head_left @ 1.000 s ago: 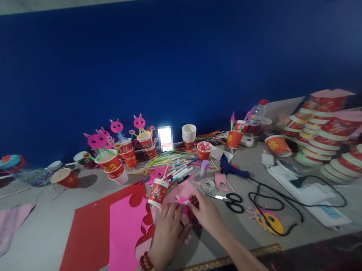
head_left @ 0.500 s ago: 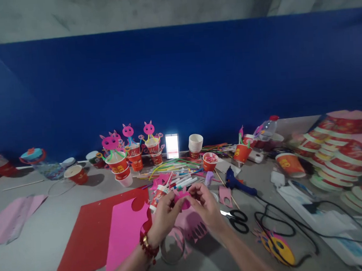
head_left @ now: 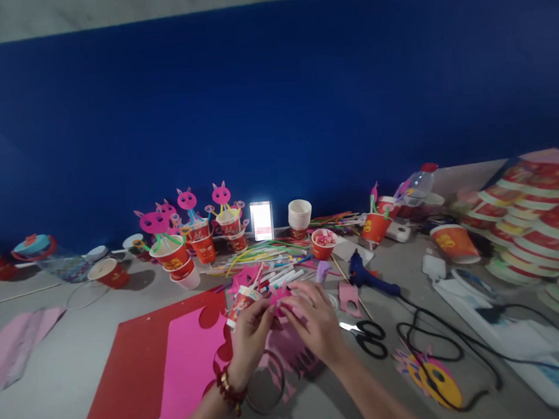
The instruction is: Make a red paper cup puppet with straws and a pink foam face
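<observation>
Between my two hands is a small bright pink foam cutout (head_left: 279, 299), partly covered by my fingers. My left hand (head_left: 252, 332) pinches its left edge, a bracelet round the wrist. With bent fingers my right hand (head_left: 314, 319) grips the cutout's right side. Beneath them lies a light pink foam sheet (head_left: 291, 343) with cut-out notches, beside a clear ring-shaped roll (head_left: 264, 383). A patterned paper cup (head_left: 243, 304) lies tipped just beyond my left hand. Several markers (head_left: 284, 278) are spread behind the hands.
Black-handled scissors (head_left: 371, 338) and a blue glue gun (head_left: 368, 277) with a looping cord lie on the right. A red sheet (head_left: 123, 373) and a pink sheet (head_left: 187, 363) cover the left. Red cups with pink figures (head_left: 170, 252) stand behind; stacked cups (head_left: 543, 216) rise at far right.
The camera view has tilted slightly, shifting the scene. My left fingers have drawn down a little along the pink cutout, and my right hand has turned more over it.
</observation>
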A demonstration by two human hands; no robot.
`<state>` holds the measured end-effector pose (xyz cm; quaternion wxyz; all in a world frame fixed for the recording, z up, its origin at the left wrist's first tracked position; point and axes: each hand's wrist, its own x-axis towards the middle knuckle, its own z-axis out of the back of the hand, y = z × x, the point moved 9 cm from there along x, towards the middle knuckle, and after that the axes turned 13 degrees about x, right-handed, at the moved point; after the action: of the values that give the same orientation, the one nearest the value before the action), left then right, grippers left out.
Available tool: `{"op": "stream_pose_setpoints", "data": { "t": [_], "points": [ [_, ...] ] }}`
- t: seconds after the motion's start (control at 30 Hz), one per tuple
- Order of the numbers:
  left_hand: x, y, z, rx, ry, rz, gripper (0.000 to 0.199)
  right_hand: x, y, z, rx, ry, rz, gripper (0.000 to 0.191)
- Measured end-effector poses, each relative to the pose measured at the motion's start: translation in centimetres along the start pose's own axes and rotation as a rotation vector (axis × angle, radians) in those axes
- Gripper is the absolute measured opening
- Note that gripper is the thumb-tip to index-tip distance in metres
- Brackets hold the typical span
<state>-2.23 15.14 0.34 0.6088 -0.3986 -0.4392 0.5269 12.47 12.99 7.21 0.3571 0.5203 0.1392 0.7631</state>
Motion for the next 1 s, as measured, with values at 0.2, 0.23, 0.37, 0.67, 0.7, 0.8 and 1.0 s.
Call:
{"op": "stream_pose_setpoints", "data": {
  "t": [0.2,0.23,0.37,0.67,0.7,0.8,1.0],
  "points": [
    [-0.4,-0.6,0.5,0.153,-0.012,-0.028,0.026,-0.2,0.3,-0.7,-0.02,0.023,-0.002,0.012],
    [-0.5,-0.8,0.6,0.171,-0.014,-0.035,0.025,-0.2,0.3,-0.7,-0.022,0.021,0.003,0.012],
    [-0.7,-1.1,0.5,0.218,-0.007,-0.062,0.025,-0.3,0.6,-0.6,-0.04,0.025,0.038,0.016],
    [-0.9,-1.5,0.1,0.257,0.026,-0.08,0.025,-0.5,1.0,-0.7,-0.121,0.017,0.111,0.021],
    [-1.0,-1.6,0.1,0.27,0.024,-0.084,0.025,-0.5,1.0,-0.7,-0.122,0.016,0.111,0.022],
    [-1.0,-2.0,0.2,0.301,0.026,-0.096,0.025,-0.4,1.0,-0.6,-0.106,0.023,0.101,0.022],
    [-1.0,-2.4,0.1,0.339,0.034,-0.123,0.026,-0.3,1.0,-0.6,-0.081,0.054,0.1,0.023]
  ]
}}
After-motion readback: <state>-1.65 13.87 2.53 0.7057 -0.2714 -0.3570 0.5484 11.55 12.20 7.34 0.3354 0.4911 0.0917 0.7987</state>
